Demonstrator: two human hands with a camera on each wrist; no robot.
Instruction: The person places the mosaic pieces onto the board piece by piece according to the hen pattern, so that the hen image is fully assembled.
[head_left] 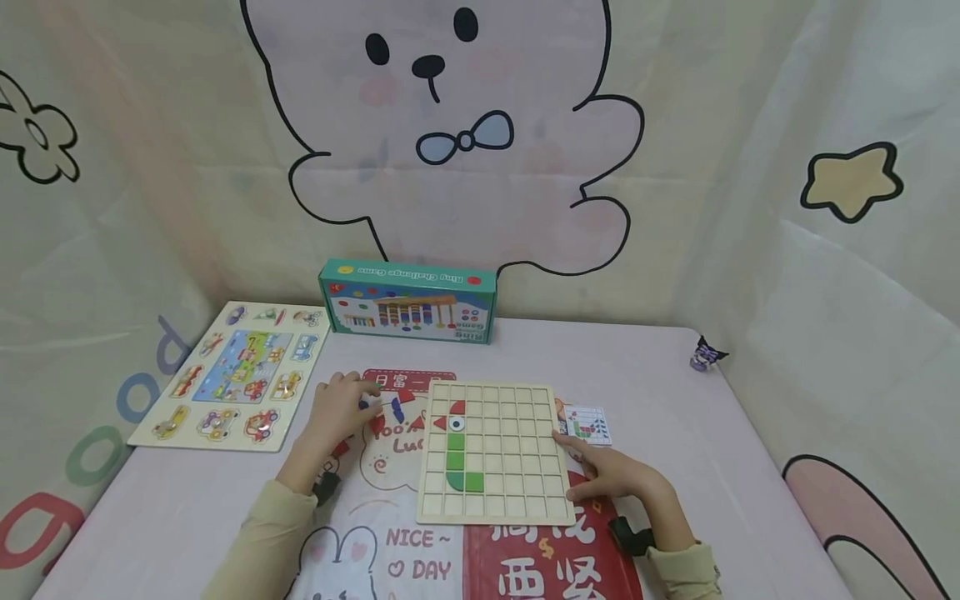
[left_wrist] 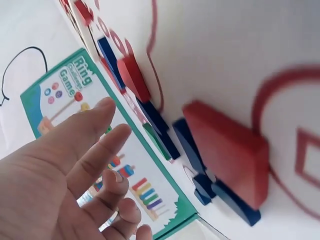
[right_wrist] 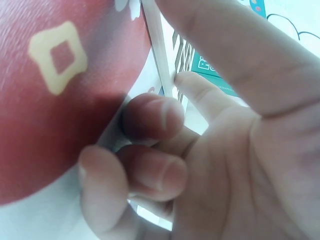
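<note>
A pale wooden grid board lies in front of the person. Along its left side sit a red piece, a white eye piece and several green pieces. Left of the board, the left hand hovers over loose pieces, its fingers loosely bent and holding nothing. In the left wrist view, a thick red piece and several blue pieces lie beyond its fingertips. The right hand touches the board's right edge with forefinger and thumb; its other fingers are bent in the right wrist view.
A picture puzzle board lies at the back left, beside a Ring Challenge Game box. A small pattern card sits right of the grid board. A purple wrapped item is at the far right edge. A printed red-and-white sheet lies underneath.
</note>
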